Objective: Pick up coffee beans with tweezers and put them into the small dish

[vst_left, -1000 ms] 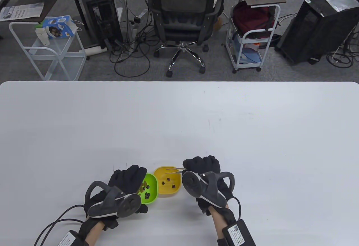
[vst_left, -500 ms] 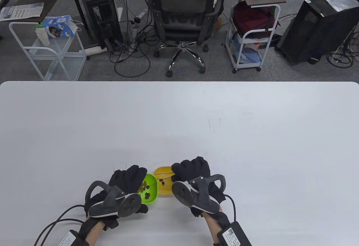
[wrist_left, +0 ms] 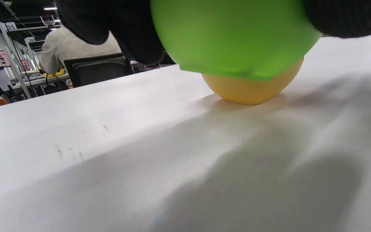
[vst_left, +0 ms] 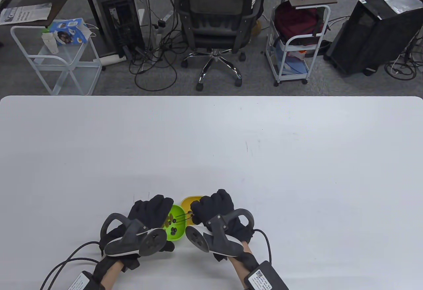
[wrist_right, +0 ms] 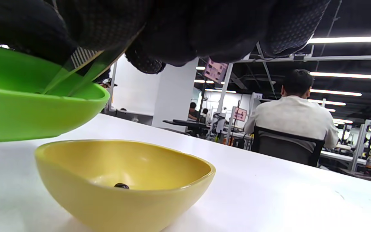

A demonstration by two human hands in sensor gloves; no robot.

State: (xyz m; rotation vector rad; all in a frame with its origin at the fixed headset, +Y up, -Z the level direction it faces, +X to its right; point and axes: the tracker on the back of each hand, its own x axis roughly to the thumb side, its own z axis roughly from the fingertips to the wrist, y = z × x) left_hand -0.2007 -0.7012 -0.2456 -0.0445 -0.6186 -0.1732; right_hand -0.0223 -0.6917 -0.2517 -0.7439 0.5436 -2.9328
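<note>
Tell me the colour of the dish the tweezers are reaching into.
Green dish; clearest in the table view.

R hand (vst_left: 214,209) hides most of yellow dish (vst_left: 189,201); tweezer tips (vst_left: 174,218) indistinct.

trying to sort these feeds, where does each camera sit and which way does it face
Table view: high in front, looking down at the table; both gloved hands, left hand and right hand, enter from the bottom edge.
Left wrist view: low by the tabletop, facing the green dish's underside; dark fingers hang from the top edge.
Right wrist view: low, facing the yellow dish; glove fills the top edge, holding tweezers.
Shared: both wrist views show both dishes and a seated person behind.
</note>
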